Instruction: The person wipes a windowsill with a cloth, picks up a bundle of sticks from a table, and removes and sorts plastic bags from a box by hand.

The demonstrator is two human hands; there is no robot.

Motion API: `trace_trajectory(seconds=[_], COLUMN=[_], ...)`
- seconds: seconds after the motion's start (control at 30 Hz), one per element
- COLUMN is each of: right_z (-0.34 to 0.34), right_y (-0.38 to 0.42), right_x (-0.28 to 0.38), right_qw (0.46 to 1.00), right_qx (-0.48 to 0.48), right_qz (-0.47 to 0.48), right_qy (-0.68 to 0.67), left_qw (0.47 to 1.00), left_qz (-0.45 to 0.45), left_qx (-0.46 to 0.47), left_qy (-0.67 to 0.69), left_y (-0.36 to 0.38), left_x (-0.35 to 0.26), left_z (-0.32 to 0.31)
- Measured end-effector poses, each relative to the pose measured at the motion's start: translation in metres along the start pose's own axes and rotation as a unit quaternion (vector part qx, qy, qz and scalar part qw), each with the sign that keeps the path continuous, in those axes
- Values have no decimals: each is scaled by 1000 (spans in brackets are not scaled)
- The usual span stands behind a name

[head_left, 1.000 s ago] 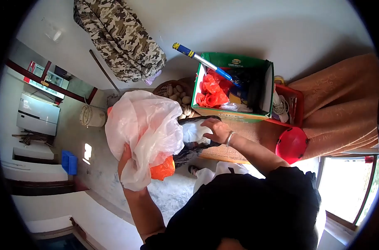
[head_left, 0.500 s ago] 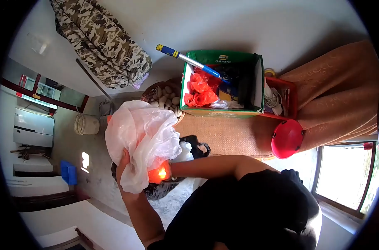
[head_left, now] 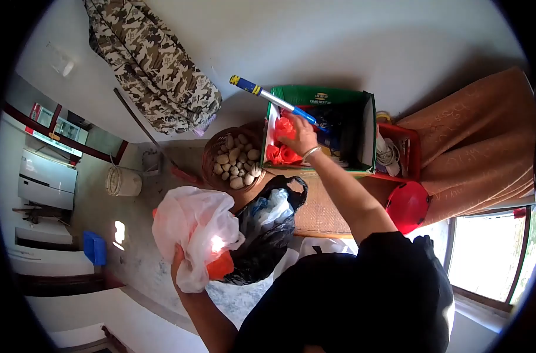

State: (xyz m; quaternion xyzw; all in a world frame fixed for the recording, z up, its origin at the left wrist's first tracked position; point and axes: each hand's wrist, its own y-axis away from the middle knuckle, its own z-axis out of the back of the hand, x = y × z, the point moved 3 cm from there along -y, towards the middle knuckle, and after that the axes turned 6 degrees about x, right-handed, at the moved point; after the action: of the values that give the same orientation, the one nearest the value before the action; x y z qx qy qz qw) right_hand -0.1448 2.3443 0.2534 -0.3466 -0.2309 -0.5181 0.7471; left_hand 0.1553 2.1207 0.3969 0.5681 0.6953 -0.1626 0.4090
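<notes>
My left hand grips a translucent white plastic bag, its fingers partly hidden by the folds. Something orange-red shows at the lower side of that bag. With fingers apart, my right hand is over a green cardboard box, right by the red plastic bags inside it. A bracelet circles that wrist. Across the box leans a blue-and-silver pole with a yellow-marked end. Between my arms stands a black plastic bag with pale plastic bags in its mouth.
A wicker basket of potato-like lumps sits left of the box. To the right are a red crate, a red bowl-like thing and a brown cloth. A bucket and a blue bin stand on the floor.
My right hand has moved from beside the white bag up to the green box. The white bag has dropped lower in my left hand, uncovering the basket and the black bag.
</notes>
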Motion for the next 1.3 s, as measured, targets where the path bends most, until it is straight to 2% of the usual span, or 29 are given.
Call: trace_trajectory(seconds=[0.03, 0.1, 0.13, 0.17, 0.23, 0.27, 0.3, 0.37, 0.4, 0.47, 0.57, 0.6, 0.63, 0.67, 0.7, 0.73, 0.77, 0.8, 0.83, 0.87, 0.97, 1.03, 1.07, 1.1, 1.13, 1.17, 1.2, 1.23, 1.3], right_z=[6, -13, -37, -39, -36, -30, 0, 46, 57, 74, 94, 97, 96, 95, 93, 89, 84, 70, 69, 69, 73, 71, 74, 82, 83, 89, 100, 109, 119], right_y=[-1, 7, 5, 1, -8, -9, -8, -4, -3, 1, 17, 24, 32, 41, 50, 59, 68, 73, 79, 86, 92, 90, 87, 84, 75, 62, 56, 51, 45], right_x=[-11, -51, -86, -99, -113, -109, -84, -52, -49, -41, -9, 7, 21, 38, 53, 65, 75, 80, 92, 99, 104, 96, 90, 76, 62, 46, 29, 20, -5], right_qw=[991, 950, 967, 968, 957, 868, 788, 702, 704, 655, 677, 692, 700, 716, 731, 776, 815, 825, 846, 847, 866, 864, 847, 828, 780, 725, 717, 690, 691], right_qx=[6, 188, 206, 205, 141, 57, 63, 83, 81, 81, 111, 93, 93, 118, 143, 184, 223, 230, 236, 247, 253, 249, 228, 205, 99, 53, 35, -7, -56], right_qz=[-87, -176, -109, -110, -183, -215, -262, -230, -225, -186, -114, -106, -97, -107, -117, -74, -30, 108, 183, 177, 201, 212, 126, -23, -98, -129, -126, -173, -178], right_qy=[98, 176, 99, 97, -176, -444, -554, -669, -669, -728, -719, -708, -701, -679, -657, -598, -535, -505, -442, -436, -381, -384, -463, -522, -610, -674, -685, -703, -698], left_qw=[1000, 1000, 999, 999, 999, 999, 998, 997, 998, 999, 995, 946, 830, 915, 955, 963, 958, 987, 968, 964, 986, 995, 996, 995, 993, 992, 991, 989, 987], left_qz=[-3, 11, 14, 14, 16, 17, 27, 37, 34, 26, 66, 188, 296, 286, 264, 172, 249, 118, -16, -77, -14, 33, 48, 61, 71, 75, 77, 79, 77], left_qx=[5, -4, -2, -2, -7, -7, -6, 0, 5, 11, -27, 144, 306, 227, 133, 42, 89, 89, 83, 62, 73, 28, 43, 63, 78, 92, 101, 109, 119], left_qy=[-3, 27, 35, 32, 37, 37, 50, 64, 51, 38, 63, 221, 360, 172, -23, -205, 108, -66, -237, -249, -150, -85, -65, -52, -46, -47, -50, -59, -74], left_y=[0, 1, 1, 1, -2, -4, -7, -13, -16, -22, -38, -43, -41, -49, -56, -63, -67, -60, -49, -47, -56, -62, -64, -65, -65, -62, -58, -55, -46], left_x=[1, 3, 3, 2, 3, 4, 6, 11, 14, 21, 38, 47, 50, 52, 53, 62, 80, 71, 60, 60, 71, 76, 75, 73, 70, 66, 61, 57, 50], left_z=[-3, -6, -9, -9, -7, -4, 1, 2, 0, -3, 1, -2, -7, 0, 9, 25, 11, -19, -49, -57, -48, -30, -24, -20, -17, -13, -10, -7, -4])
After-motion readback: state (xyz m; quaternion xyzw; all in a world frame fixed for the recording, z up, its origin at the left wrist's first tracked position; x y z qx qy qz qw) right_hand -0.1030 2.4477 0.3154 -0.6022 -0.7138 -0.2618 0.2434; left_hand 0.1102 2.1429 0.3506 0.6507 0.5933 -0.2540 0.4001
